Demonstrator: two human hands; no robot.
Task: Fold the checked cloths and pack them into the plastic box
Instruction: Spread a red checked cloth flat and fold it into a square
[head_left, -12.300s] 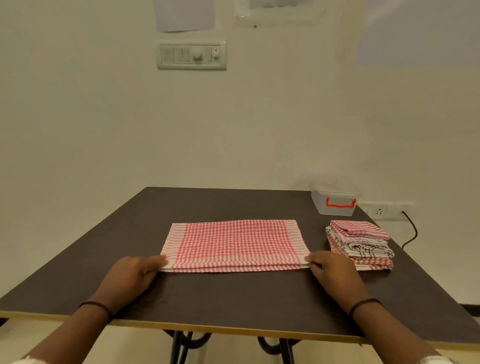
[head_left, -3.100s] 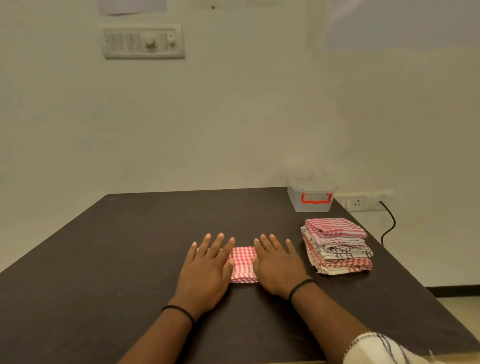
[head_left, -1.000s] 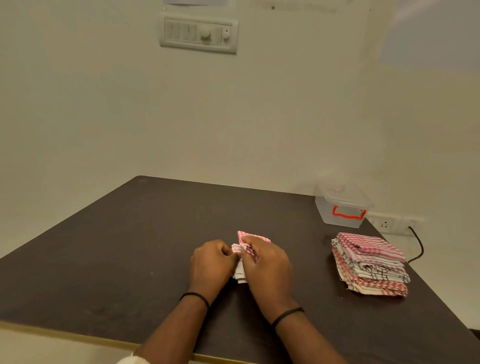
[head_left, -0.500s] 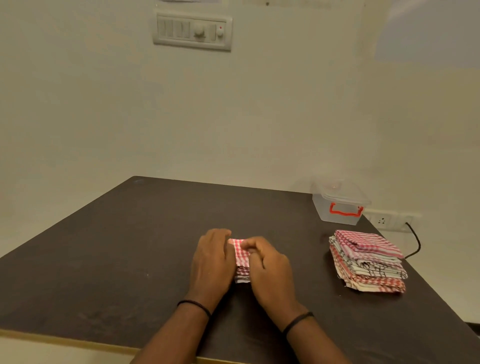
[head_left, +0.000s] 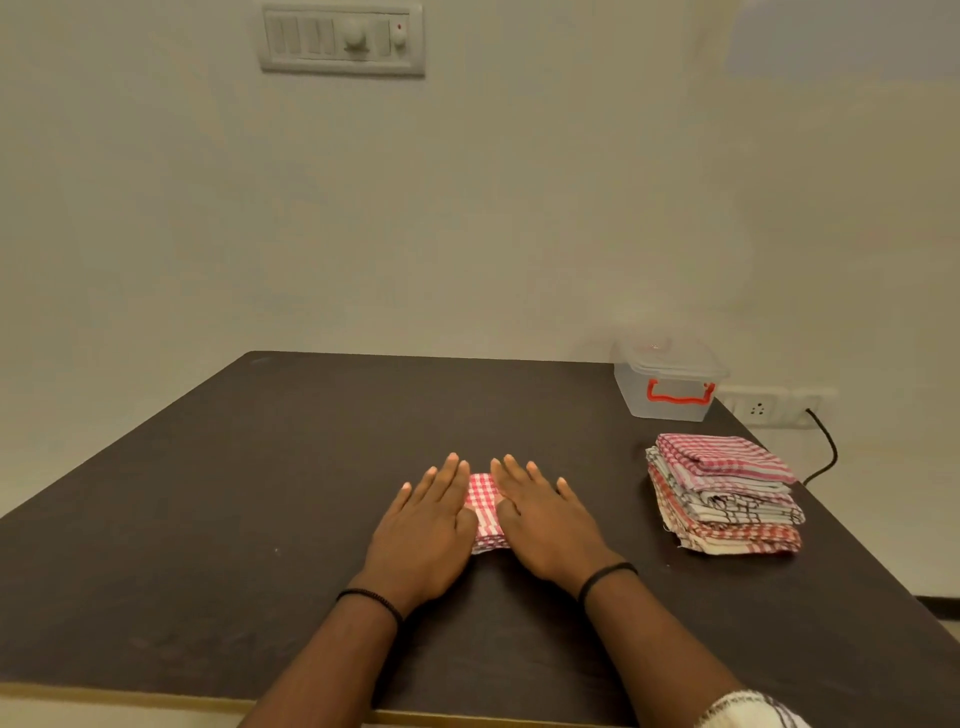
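Pressing: your left hand (head_left: 423, 525) and right hand (head_left: 545, 525), pinching a moment ago, now lie straight-fingered on the folded cloth (head_left: 485, 512) mid-table; fold apparently finished, box (head_left: 667, 387) shut.

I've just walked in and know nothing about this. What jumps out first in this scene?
Two flat hands, the left hand and the right hand, press side by side on a small folded red checked cloth in the middle of the dark table. To the right sits a stack of checked cloths. Behind it, at the table's far right corner, stands a clear plastic box with a red handle, its lid on.
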